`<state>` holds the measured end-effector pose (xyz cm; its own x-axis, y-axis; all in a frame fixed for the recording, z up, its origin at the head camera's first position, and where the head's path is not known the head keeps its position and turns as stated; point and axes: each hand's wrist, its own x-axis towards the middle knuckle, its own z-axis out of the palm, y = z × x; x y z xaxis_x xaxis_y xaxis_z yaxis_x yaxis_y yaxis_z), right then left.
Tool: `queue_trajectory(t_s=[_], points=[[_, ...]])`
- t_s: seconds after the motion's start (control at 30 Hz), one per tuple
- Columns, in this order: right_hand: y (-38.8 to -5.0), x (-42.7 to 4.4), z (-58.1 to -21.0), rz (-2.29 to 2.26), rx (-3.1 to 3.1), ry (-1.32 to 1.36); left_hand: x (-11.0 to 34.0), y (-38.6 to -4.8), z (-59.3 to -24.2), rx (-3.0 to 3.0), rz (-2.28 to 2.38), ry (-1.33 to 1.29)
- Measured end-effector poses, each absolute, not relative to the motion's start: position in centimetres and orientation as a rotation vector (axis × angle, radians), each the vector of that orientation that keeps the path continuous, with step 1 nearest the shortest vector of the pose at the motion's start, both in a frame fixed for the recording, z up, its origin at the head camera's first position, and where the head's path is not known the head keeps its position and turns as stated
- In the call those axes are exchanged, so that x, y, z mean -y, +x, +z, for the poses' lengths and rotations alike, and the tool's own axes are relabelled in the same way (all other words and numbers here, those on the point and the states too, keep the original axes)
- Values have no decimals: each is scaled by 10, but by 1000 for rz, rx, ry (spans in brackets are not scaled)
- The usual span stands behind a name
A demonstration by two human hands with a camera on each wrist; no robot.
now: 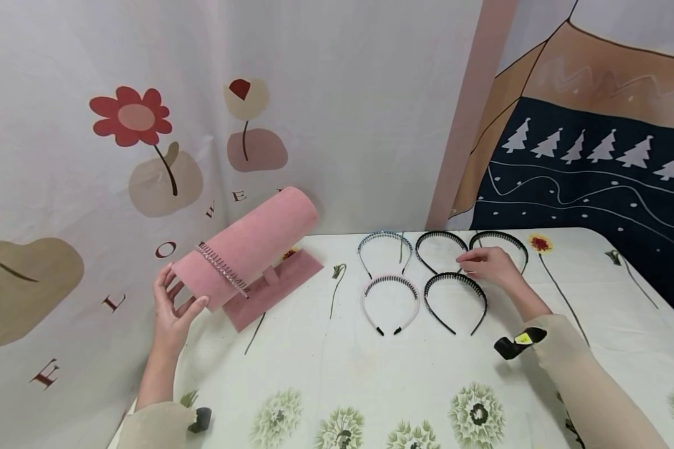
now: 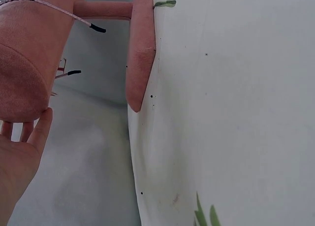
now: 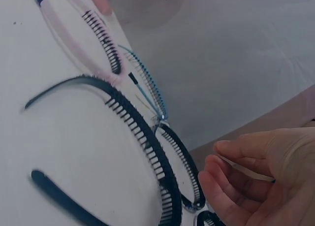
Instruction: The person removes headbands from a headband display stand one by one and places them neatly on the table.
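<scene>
My left hand grips the near end of a pink padded roll stand; its thumb and fingertips are on the end in the left wrist view. The stand leans, and its flat base is beneath the roll. A beaded pink headband sits around the roll near my hand. My right hand, fingers loosely bent and nothing visible in them, hovers between two black headbands, the middle back one and the right back one. Another black headband lies nearer the front.
A blue headband lies at the back of the table, with a pale pink headband in front of it. Behind the table hangs a printed curtain. A dark cloth with white trees hangs at the right.
</scene>
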<state>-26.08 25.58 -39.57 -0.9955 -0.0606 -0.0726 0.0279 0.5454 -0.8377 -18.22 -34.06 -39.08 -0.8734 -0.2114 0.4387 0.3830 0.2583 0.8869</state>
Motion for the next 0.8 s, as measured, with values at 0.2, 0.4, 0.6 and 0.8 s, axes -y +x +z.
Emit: queue_trajectory(t_s=[0.2, 0.4, 0.6, 0.8], points=[[-263, -235, -390, -1537, -2627, -49, 341, -182, -391, 2057, -1656, -155], [-266, -207, -387, -1577, -2629, -134, 340, -183, -390, 2047, -1663, -166], [-272, -172, -391, -1672, -2599, -221, 340, -182, -389, 2055, -1658, -159], [-268, -129, -385, -1757, -2572, -295, 338, -181, -389, 2057, -1658, -149]])
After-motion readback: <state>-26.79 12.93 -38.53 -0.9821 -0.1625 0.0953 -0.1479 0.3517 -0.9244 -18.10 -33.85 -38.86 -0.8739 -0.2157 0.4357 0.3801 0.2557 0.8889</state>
